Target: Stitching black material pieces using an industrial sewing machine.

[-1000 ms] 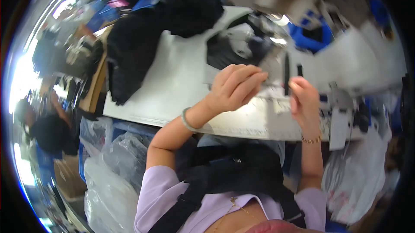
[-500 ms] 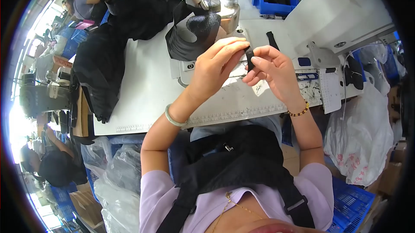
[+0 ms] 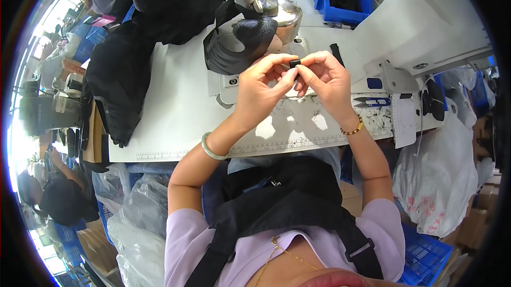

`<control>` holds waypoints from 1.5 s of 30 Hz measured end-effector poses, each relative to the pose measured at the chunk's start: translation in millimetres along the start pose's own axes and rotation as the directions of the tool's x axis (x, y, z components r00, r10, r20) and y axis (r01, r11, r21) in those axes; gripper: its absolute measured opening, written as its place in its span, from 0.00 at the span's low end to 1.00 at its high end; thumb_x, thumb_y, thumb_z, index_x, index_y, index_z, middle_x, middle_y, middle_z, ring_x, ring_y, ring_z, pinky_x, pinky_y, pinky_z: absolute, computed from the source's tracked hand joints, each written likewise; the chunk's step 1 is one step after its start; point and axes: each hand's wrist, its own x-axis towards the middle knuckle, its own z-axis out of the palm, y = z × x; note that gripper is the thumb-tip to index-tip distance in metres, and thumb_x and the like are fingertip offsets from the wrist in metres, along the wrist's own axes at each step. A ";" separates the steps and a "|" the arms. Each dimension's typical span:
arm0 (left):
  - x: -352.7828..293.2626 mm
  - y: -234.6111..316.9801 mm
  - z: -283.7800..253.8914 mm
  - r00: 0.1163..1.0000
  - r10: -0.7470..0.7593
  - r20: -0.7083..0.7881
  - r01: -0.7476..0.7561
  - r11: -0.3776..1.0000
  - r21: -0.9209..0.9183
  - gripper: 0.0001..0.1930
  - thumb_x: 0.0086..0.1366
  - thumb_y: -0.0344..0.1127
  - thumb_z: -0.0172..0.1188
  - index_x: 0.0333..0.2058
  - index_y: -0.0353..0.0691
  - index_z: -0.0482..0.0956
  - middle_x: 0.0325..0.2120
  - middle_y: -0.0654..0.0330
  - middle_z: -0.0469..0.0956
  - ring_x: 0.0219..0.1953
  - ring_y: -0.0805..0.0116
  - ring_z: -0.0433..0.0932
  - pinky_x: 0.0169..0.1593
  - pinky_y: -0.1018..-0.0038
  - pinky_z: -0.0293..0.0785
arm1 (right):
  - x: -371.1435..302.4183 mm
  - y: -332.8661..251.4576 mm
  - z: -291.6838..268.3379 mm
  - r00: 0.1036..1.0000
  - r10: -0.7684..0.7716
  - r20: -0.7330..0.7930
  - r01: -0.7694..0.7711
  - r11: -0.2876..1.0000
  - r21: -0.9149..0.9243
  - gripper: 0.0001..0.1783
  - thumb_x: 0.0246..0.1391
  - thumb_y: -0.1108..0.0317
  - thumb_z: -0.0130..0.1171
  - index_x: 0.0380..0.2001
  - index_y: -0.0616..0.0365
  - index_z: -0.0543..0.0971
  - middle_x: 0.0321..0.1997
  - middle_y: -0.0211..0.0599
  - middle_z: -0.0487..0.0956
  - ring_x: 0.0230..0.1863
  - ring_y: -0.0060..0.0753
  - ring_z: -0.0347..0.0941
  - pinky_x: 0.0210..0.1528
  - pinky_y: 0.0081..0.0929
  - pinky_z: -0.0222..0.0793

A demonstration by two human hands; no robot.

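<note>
Above the white sewing table (image 3: 181, 101), my left hand (image 3: 261, 87) and my right hand (image 3: 329, 80) meet fingertip to fingertip. Both pinch a small black strip (image 3: 295, 63) that looks folded over between the thumbs and forefingers; its lower part is hidden by the fingers. Just behind the left hand lies a black striped fabric piece (image 3: 221, 53), curved up by the machine's needle area. Beyond the right hand is another short black strip (image 3: 335, 53), flat on the table. To the right rest blue-handled thread snips (image 3: 372, 102).
A sewing machine (image 3: 426, 26) spans the top and right. Black fabric (image 3: 120, 74) is heaped along the left edge. At the back stands a blue bin (image 3: 348, 17) with dark cloth. A white card (image 3: 404, 122) hangs over the front edge at right. Other people work at far left.
The hands have come closer together. The black strip, upright and longer before, now shows as a short folded end between both hands' fingertips. My view has shifted slightly.
</note>
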 end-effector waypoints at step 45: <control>-7.6 -7.1 -2.1 0.986 -0.156 -0.054 0.154 0.987 -0.038 0.05 0.60 0.29 0.57 0.32 0.33 0.77 0.22 0.68 0.75 0.22 0.86 0.69 0.24 0.88 0.65 | -1.0 14.4 0.1 0.997 -0.075 0.023 0.075 0.997 0.025 0.04 0.54 0.77 0.55 0.34 0.64 0.74 0.28 0.33 0.76 0.25 0.17 0.74 0.23 0.13 0.71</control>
